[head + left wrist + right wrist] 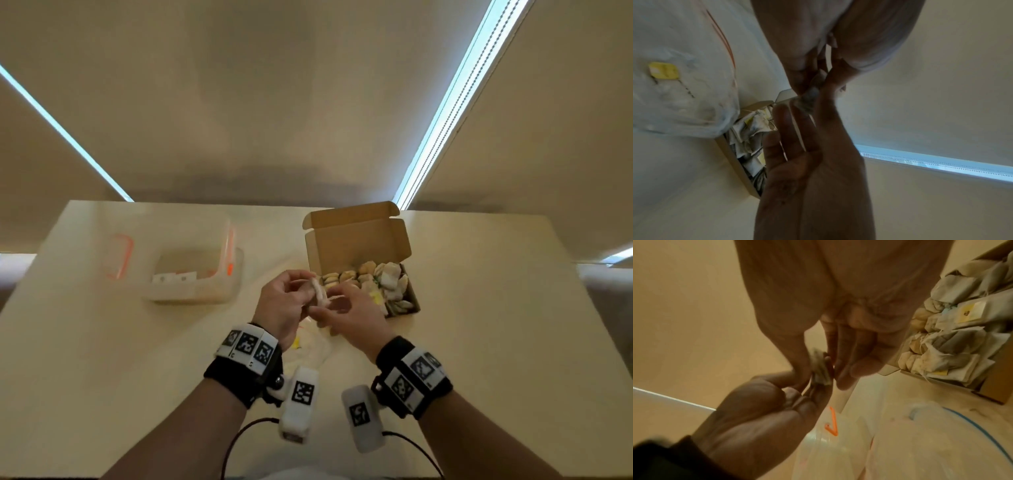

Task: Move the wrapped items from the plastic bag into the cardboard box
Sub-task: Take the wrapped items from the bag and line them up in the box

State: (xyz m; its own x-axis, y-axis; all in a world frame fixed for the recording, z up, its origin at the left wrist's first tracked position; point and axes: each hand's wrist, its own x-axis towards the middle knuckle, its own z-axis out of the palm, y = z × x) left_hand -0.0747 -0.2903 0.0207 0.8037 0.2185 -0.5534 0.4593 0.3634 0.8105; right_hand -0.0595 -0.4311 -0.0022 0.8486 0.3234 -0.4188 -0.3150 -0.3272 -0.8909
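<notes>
Nearest, the crumpled clear plastic bag point(313, 346) lies on the pale table point(479, 342) under the wrists. Just above it, the left hand point(282, 306) and right hand point(356, 317) meet, both pinching one small pale wrapped item point(318, 291) between thumb and fingertips. The handover looks best finished by letting the right hand take the full pinch before the left lets go. Beyond, the open brown cardboard box point(359, 240) already looks crowded with wrapped items, so the item should probably go in on edge. Farther left stands a translucent plastic tub with orange clips point(197, 274)
</notes>
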